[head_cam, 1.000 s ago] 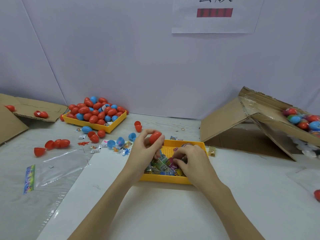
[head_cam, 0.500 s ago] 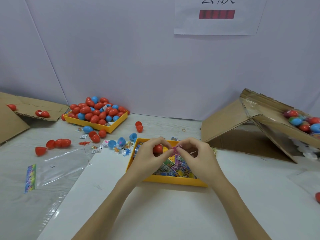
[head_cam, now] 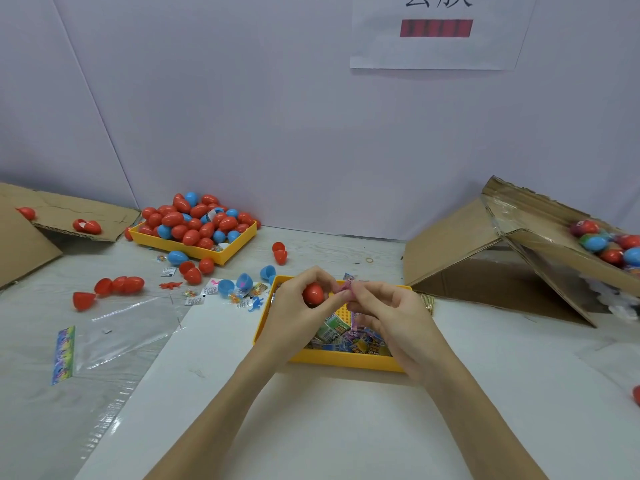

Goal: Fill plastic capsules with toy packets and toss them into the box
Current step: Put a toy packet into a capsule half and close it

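Note:
My left hand (head_cam: pixel 297 315) grips a red capsule (head_cam: pixel 313 294) above the near yellow tray (head_cam: pixel 343 362), which holds several colourful toy packets (head_cam: pixel 349 336). My right hand (head_cam: pixel 393 317) pinches a small pink packet (head_cam: pixel 344 291) right beside the capsule; the fingertips of both hands meet there. The tilted cardboard box (head_cam: pixel 540 237) at the right holds several filled red and blue capsules (head_cam: pixel 609 242). At the back left, a second yellow tray (head_cam: pixel 239 245) is heaped with red and blue capsules (head_cam: pixel 194 220).
Loose capsule halves (head_cam: pixel 119 285), small packets and a blue toy figure (head_cam: pixel 256 304) lie scattered left of the near tray. A clear plastic bag (head_cam: pixel 117 332) lies at the left. Flattened cardboard (head_cam: pixel 45 220) sits at the far left. A red capsule (head_cam: pixel 636 394) pokes in at the right edge.
My right hand lifted out of the tray with a pink packet and met my left hand, which lowered the red capsule towards it. Over the last half second the hands barely moved.

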A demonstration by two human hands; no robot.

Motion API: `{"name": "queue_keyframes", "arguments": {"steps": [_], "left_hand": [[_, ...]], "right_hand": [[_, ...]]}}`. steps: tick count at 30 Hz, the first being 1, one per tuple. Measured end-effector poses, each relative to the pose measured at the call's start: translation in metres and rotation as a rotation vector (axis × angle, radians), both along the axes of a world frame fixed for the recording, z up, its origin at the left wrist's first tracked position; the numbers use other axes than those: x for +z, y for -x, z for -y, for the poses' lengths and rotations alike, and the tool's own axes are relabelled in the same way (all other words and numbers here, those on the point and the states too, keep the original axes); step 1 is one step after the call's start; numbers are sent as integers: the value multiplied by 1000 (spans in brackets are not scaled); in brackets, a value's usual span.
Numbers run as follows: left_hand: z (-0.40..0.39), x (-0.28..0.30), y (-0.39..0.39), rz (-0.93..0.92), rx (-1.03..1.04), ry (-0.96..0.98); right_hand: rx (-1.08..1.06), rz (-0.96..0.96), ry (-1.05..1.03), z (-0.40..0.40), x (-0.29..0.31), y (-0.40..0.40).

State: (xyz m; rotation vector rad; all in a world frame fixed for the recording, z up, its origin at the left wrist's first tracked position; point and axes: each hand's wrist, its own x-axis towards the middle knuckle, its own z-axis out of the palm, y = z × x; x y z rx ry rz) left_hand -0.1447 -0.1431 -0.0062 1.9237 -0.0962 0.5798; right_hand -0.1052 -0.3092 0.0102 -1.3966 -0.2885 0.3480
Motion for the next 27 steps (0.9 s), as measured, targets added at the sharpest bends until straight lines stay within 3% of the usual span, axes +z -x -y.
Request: {"name": "queue_keyframes", "arguments": {"steps": [5,8,11,16,27], "left_hand": [[3,2,4,-23,-84,-53],[0,6,7,-164,-175,48],[-4,12,10,-267,-248,209],[-5,15,15,-229,-215,196],[7,12,14,-185,-210,199]], "right_hand": [[-16,-58,-92,0,-2,-2],[-86,-76,-142,2,0,-2],[-186,59,-40,4,-3,-4],[-208,191,117,4,-7,-4],[-262,335,261,1,-13,-4]]}}
